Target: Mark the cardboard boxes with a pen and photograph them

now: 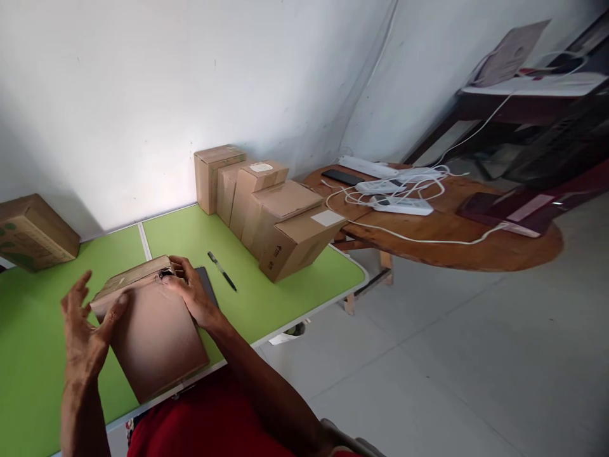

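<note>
Carton (157, 336) sits on green table (266, 304), at its near edge, broad brown face toward wearer; narrow taped face at the carton's far end. Both hands at that end.

Left hand (90, 336): at carton's left side, fingers spread well apart from thumb, thumb on the broad face close to the taped edge, other fingers off in the air.

Right hand (190, 289): at carton's far right corner, fingers bent over the edge, thumb on the near side. Small dark spot (166, 274) there, right by the thumb, edge looks ragged; hole or object, cannot tell. Also cannot tell whether this hand is clamped on the carton or just resting.

Flat dark item (207, 285) just right of carton, partly under the right wrist. Pen (222, 271) right of that, apart from carton, lying on the green surface.

Row of cardboard boxes (266, 209) beyond carton to the right, standing close together, pale labels on two. Printed box (40, 231) beyond carton to the left, near wall, green marks on it.

Wooden table (451, 238) farther right of carton, bearing power strips (404, 205), tangled white cables (419, 184) and a black slab (342, 177).
</note>
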`<state>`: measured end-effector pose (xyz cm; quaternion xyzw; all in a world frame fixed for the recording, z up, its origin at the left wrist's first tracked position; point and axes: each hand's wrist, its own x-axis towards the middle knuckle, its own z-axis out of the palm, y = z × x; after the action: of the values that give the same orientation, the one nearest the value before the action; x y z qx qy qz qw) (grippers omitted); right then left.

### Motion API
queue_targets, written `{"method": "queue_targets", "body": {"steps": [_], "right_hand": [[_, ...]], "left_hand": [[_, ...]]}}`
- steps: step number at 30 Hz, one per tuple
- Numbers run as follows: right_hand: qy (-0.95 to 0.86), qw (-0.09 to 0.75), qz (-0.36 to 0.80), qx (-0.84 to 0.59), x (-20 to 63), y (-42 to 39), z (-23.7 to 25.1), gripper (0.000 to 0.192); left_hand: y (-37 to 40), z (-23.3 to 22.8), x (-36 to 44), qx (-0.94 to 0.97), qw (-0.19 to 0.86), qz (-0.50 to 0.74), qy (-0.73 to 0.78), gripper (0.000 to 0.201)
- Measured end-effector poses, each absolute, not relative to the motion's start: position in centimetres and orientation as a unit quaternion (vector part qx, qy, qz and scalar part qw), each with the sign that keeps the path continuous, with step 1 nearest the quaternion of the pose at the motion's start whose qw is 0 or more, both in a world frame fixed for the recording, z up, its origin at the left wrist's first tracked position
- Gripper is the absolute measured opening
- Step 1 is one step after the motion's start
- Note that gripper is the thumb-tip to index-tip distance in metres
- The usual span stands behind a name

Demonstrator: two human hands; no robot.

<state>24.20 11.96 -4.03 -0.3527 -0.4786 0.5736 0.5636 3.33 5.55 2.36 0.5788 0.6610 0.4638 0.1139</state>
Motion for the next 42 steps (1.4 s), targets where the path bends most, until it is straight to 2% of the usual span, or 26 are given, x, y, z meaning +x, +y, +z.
{"method": "queue_targets", "body": {"steps": [2, 4, 6, 8, 16, 26, 30, 35, 38, 42], "right_hand": [[-0.487, 0.576, 0.554, -0.353, 23.8, 11.5, -4.1, 0.07], [-0.507, 0.58, 0.537, -0.344, 23.6, 10.9, -4.1, 0.072], [-0.524, 0.582, 0.523, -0.336, 23.4, 10.5, -4.1, 0.075], [-0.531, 0.588, 0.509, -0.336, 23.3, 10.1, -4.2, 0.075], [-0.542, 0.619, 0.456, -0.34, 23.4, 8.5, -4.3, 0.062], [-0.592, 0.628, 0.38, -0.331, 22.9, 8.1, -4.0, 0.061], [-0.598, 0.627, 0.383, -0.321, 23.3, 8.6, -4.3, 0.06], [-0.59, 0.597, 0.457, -0.293, 24.3, 9.6, -4.3, 0.06], [-0.608, 0.579, 0.457, -0.293, 24.4, 9.6, -3.7, 0.057], [-0.62, 0.578, 0.439, -0.298, 24.3, 9.6, -3.3, 0.059]], "left_hand": [[4.9, 3.6, 4.4, 0.607, -0.016, 0.443, 0.66, 0.102], [4.5, 4.5, 5.5, 0.646, -0.08, 0.393, 0.649, 0.087], [4.3, 4.7, 6.5, 0.662, -0.085, 0.355, 0.654, 0.071], [4.3, 4.4, 7.2, 0.655, -0.08, 0.35, 0.665, 0.064], [3.5, 2.6, 8.4, 0.632, -0.122, 0.352, 0.68, 0.064], [3.3, 2.3, 8.7, 0.623, -0.189, 0.402, 0.643, 0.044], [3.0, 2.3, 8.1, 0.644, -0.201, 0.393, 0.624, 0.053], [2.5, 3.1, 5.7, 0.664, -0.133, 0.386, 0.627, 0.069], [2.6, 4.0, 5.1, 0.671, -0.107, 0.326, 0.657, 0.079], [3.3, 5.9, 6.2, 0.689, -0.068, 0.256, 0.675, 0.079]]}}
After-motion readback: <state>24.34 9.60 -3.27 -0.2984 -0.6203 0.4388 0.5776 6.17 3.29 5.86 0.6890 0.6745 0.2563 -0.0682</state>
